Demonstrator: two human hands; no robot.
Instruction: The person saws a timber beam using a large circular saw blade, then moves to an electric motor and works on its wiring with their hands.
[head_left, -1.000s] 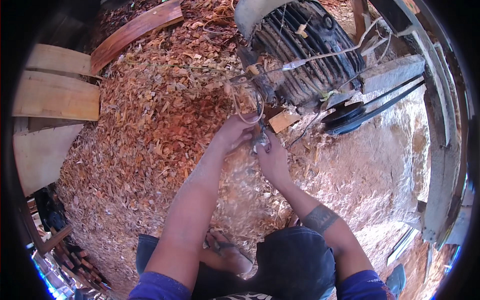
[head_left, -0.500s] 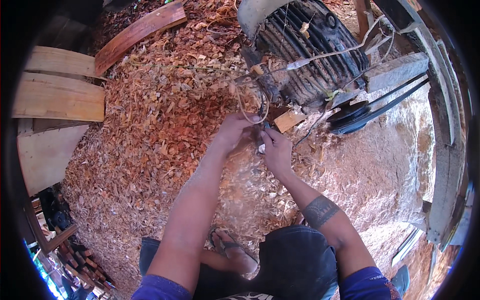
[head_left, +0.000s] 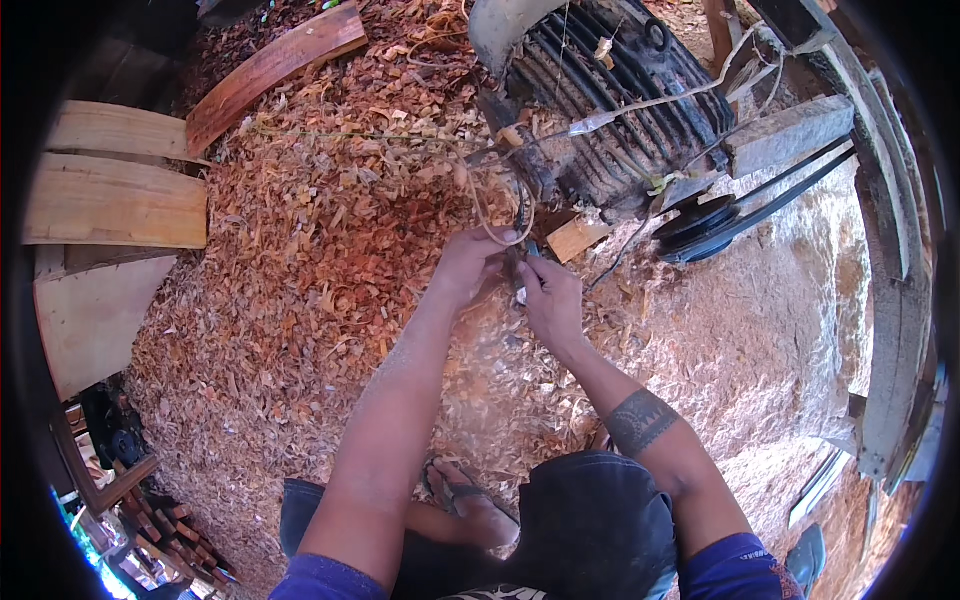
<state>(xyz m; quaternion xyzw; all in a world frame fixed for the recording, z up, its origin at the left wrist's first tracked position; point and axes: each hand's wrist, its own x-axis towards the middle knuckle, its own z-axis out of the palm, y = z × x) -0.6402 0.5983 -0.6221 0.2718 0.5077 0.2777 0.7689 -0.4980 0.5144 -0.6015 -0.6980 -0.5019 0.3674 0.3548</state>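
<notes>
Both hands meet over the wood chips just below a dusty electric motor [head_left: 610, 110]. My left hand [head_left: 468, 268] is closed, its fingertips pinching a wire where a pale looped cable [head_left: 478, 205] and darker leads come down from the motor. Close beside it, my right hand [head_left: 555, 300] is closed in a pinch, thumb against fingers, on a small dark piece with a bluish and silvery glint. The fingers hide most of that piece, so its kind is unclear.
A black pulley with a belt [head_left: 695, 230] sits right of the motor. A small wood block [head_left: 578, 238] lies near my right hand. Curved planks [head_left: 115, 200] stand at the left, and a timber frame [head_left: 893, 330] at the right. Wood shavings [head_left: 270, 300] cover the ground.
The view has shifted very slightly. My hands stay together at the same spot, with hardly any visible movement of the fingers.
</notes>
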